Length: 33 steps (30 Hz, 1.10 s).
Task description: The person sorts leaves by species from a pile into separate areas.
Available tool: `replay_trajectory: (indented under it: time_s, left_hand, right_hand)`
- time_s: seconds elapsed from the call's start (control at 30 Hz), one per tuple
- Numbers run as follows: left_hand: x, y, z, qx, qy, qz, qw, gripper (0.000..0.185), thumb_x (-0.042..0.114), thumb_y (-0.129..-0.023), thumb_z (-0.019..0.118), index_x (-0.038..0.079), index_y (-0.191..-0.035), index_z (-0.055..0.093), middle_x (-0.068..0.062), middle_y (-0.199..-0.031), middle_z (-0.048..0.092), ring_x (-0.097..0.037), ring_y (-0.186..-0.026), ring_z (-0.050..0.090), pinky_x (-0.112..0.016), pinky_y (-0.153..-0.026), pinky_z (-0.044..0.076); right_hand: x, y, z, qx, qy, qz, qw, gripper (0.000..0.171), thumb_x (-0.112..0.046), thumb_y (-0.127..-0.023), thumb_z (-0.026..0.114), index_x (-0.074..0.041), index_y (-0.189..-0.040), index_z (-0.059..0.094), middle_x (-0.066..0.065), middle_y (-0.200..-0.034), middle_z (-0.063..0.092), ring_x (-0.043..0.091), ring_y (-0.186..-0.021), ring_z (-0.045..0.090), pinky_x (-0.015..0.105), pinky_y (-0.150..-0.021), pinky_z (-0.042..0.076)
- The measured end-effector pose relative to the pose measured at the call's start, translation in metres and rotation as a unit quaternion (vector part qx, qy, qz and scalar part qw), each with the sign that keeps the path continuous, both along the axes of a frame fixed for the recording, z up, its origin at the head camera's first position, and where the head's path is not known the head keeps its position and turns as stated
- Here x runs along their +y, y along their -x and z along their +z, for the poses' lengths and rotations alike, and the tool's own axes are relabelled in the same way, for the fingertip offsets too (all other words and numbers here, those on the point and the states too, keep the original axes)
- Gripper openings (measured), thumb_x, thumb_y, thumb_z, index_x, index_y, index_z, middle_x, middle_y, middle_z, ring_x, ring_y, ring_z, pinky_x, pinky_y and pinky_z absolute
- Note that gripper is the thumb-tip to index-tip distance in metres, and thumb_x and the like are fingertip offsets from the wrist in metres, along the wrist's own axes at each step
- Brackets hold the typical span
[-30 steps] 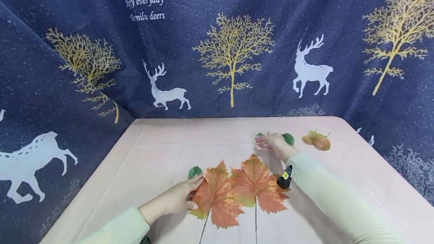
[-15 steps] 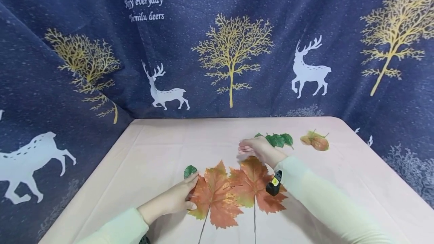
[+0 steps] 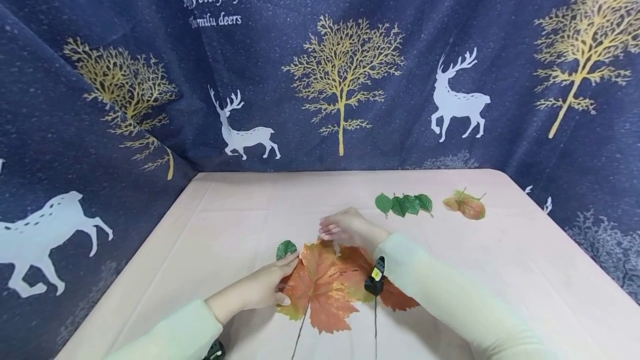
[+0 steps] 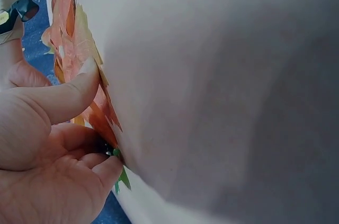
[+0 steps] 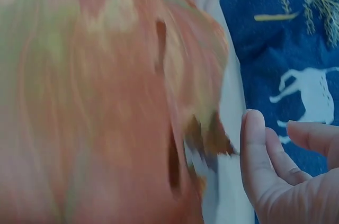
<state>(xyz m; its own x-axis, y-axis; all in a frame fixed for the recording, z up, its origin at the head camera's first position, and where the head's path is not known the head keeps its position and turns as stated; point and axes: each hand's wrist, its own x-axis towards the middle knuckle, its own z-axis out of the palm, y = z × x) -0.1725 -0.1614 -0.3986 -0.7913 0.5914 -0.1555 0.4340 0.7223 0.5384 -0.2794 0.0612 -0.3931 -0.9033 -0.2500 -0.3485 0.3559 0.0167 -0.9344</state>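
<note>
Two large orange maple leaves lie side by side on the table. The left maple leaf (image 3: 320, 288) is mostly in sight; the right maple leaf (image 3: 395, 293) is partly covered by the right forearm. My left hand (image 3: 257, 290) rests at the left leaf's edge, its thumb (image 4: 87, 75) touching the orange surface. A small green leaf (image 3: 286, 249) lies just beyond its fingertips. Above the tops of the maple leaves is my right hand (image 3: 352, 228). In the right wrist view its fingers (image 5: 254, 150) are apart with nothing visible between them.
A row of several green leaves (image 3: 404, 204) lies at the back right of the pink-covered table (image 3: 240, 210). Farther right sits a small pile of brownish-green leaves (image 3: 467, 204). A dark blue curtain (image 3: 300, 88) with deer and trees stands behind the table.
My right hand has moved left, away from the row of green leaves, to above the maple leaves. My left hand has stayed at the left maple leaf's edge.
</note>
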Motion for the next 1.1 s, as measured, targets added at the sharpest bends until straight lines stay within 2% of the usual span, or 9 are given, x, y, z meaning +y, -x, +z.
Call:
replay_trajectory:
  time_s: [0.1, 0.23, 0.37, 0.47, 0.63, 0.87, 1.1]
  left_hand:
    - [0.001, 0.000, 0.000, 0.006, -0.001, -0.010, 0.9999, 0.080, 0.007, -0.078, 0.077, -0.012, -0.143, 0.036, -0.022, -0.158, 0.024, -0.044, -0.140, 0.032, -0.056, -0.111, 0.033]
    - [0.000, 0.001, 0.000, 0.008, 0.002, -0.016, 0.9998, 0.080, 0.006, -0.077, 0.077, -0.008, -0.145, 0.036, -0.022, -0.157, 0.026, -0.044, -0.138, 0.034, -0.056, -0.110, 0.034]
    - [-0.001, 0.002, -0.002, 0.007, 0.006, -0.016, 0.9998, 0.079, 0.004, -0.078, 0.076, -0.004, -0.146, 0.035, -0.021, -0.157, 0.026, -0.043, -0.138, 0.034, -0.056, -0.111, 0.034]
    - [0.000, 0.003, -0.002, 0.004, 0.007, -0.012, 0.9999, 0.079, 0.004, -0.078, 0.075, -0.004, -0.146, 0.035, -0.021, -0.157, 0.026, -0.043, -0.139, 0.034, -0.055, -0.111, 0.033]
    - [-0.002, 0.006, -0.005, 0.003, 0.010, -0.011, 0.9999, 0.078, 0.004, -0.078, 0.076, -0.004, -0.146, 0.036, -0.019, -0.157, 0.027, -0.041, -0.140, 0.034, -0.055, -0.112, 0.033]
    - [-0.003, 0.007, -0.005, -0.009, 0.005, -0.009, 0.9999, 0.079, 0.005, -0.079, 0.076, -0.003, -0.147, 0.036, -0.018, -0.158, 0.027, -0.041, -0.141, 0.032, -0.055, -0.113, 0.032]
    - [-0.002, 0.006, -0.003, -0.021, 0.009, -0.001, 0.9997, 0.078, 0.007, -0.079, 0.076, -0.003, -0.146, 0.037, -0.019, -0.158, 0.027, -0.041, -0.142, 0.030, -0.054, -0.114, 0.031]
  right_hand:
    - [-0.012, -0.004, -0.003, 0.004, 0.005, 0.016, 1.000, 0.030, 0.002, -0.092, 0.058, 0.018, -0.118, 0.058, 0.025, -0.093, 0.071, 0.018, -0.073, 0.069, 0.028, -0.076, 0.060]
    - [-0.023, -0.007, -0.006, 0.009, -0.025, 0.044, 0.999, 0.029, -0.004, -0.093, 0.061, 0.015, -0.116, 0.061, 0.027, -0.099, 0.071, 0.016, -0.071, 0.070, 0.029, -0.077, 0.061]
    - [-0.030, -0.008, -0.007, 0.022, -0.058, 0.072, 0.995, 0.028, -0.008, -0.093, 0.062, 0.011, -0.113, 0.064, 0.024, -0.103, 0.071, 0.021, -0.084, 0.073, 0.031, -0.084, 0.059]
    - [-0.034, -0.008, -0.008, 0.032, -0.071, 0.077, 0.994, 0.027, -0.007, -0.092, 0.063, 0.012, -0.113, 0.064, 0.023, -0.105, 0.071, 0.027, -0.096, 0.072, 0.035, -0.089, 0.057]
    - [-0.042, -0.008, -0.009, 0.040, -0.075, 0.094, 0.992, 0.024, -0.002, -0.091, 0.062, 0.013, -0.109, 0.066, 0.025, -0.105, 0.070, 0.030, -0.098, 0.071, 0.036, -0.089, 0.057]
    - [-0.049, -0.008, -0.011, 0.059, -0.116, 0.115, 0.985, 0.018, 0.002, -0.087, 0.065, 0.011, -0.101, 0.070, 0.021, -0.097, 0.073, 0.019, -0.079, 0.072, 0.031, -0.080, 0.060]
    - [-0.058, -0.009, -0.011, 0.067, -0.163, 0.116, 0.978, 0.017, -0.001, -0.084, 0.070, 0.005, -0.100, 0.072, 0.013, -0.087, 0.074, 0.007, -0.059, 0.063, 0.021, -0.065, 0.057]
